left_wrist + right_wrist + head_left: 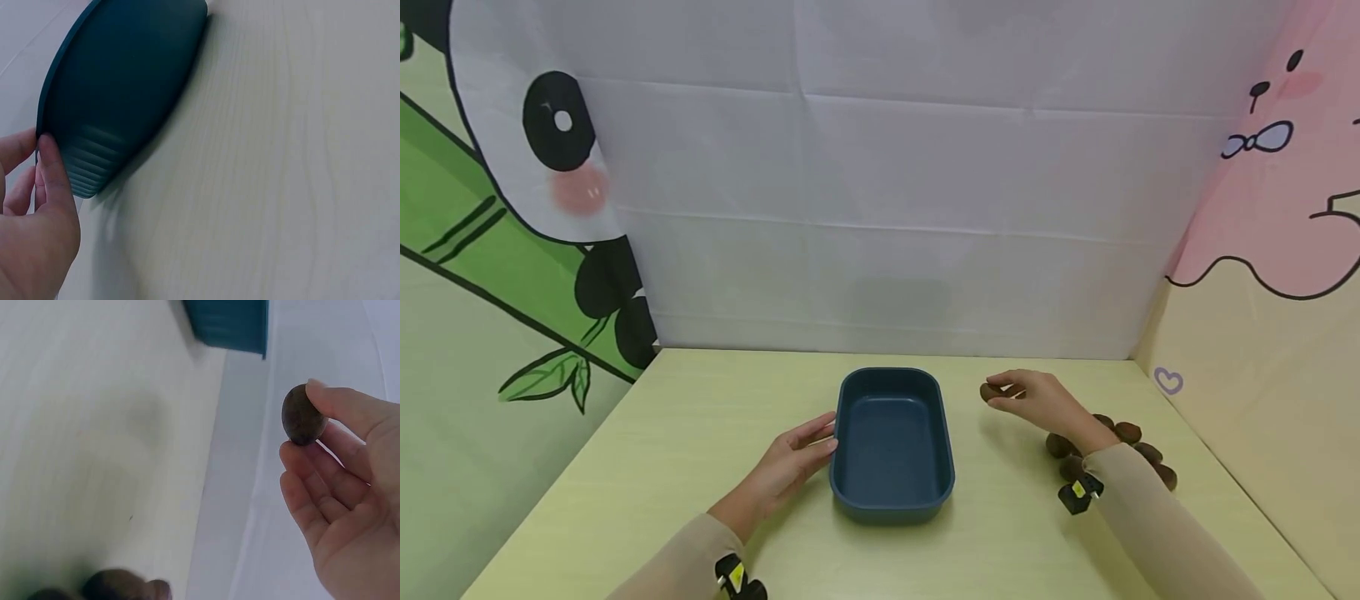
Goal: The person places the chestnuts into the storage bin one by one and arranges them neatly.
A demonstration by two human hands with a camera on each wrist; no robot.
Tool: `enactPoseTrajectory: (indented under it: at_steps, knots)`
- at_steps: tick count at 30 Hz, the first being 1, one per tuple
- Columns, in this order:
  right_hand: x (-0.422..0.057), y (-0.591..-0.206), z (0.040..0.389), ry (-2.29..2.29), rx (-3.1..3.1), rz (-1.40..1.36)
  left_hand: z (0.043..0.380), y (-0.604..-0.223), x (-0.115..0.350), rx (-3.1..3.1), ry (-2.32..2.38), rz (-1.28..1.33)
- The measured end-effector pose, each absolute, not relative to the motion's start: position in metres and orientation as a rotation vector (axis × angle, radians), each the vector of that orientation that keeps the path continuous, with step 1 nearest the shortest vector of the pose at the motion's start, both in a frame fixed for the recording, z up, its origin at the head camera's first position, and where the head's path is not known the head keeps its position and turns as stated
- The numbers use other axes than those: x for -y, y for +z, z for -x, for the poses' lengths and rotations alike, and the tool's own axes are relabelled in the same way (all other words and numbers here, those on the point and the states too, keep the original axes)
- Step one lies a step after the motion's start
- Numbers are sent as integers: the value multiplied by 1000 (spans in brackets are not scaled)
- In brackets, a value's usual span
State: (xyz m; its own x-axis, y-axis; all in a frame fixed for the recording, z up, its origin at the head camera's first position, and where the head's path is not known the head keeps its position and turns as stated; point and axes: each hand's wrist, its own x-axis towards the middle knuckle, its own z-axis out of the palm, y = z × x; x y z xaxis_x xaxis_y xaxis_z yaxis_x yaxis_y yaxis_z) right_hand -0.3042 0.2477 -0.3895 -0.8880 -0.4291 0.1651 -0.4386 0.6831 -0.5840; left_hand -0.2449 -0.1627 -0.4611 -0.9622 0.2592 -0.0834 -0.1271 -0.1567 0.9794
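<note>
A deep blue rectangular tray (891,510) with rounded corners stands on the table; its inside shows no contents. My left hand (790,467) is at its left side, fingertips and thumb touching the wall near the rim; in the left wrist view the thumb (55,169) lies against the outer wall. To the right of the tray, my right hand (1033,402) is raised above the table. It pinches a dark brown, smooth oval piece (302,415) between thumb and fingers; its exact kind cannot be told. Similar brown pieces (1127,432) lie under and beside the right forearm.
The pale yellow table (737,392) ends at a white cloth backdrop (880,275). Printed cloth walls stand at the left (482,467) and right (1262,400). Several brown pieces lie in a cluster at the table's right, partly hidden by the sleeve.
</note>
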Motion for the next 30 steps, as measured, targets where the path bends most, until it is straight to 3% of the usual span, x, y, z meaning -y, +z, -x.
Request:
enactPoseTrajectory:
  at_steps: [17, 30]
  knots:
    - [-162, -360, 326, 1160, 2891, -993, 246, -463, 161, -1849, 2222, -135]
    - [-103, -381, 356, 1117, 3029, -975, 245, -464, 163, -1854, 2209, -125]
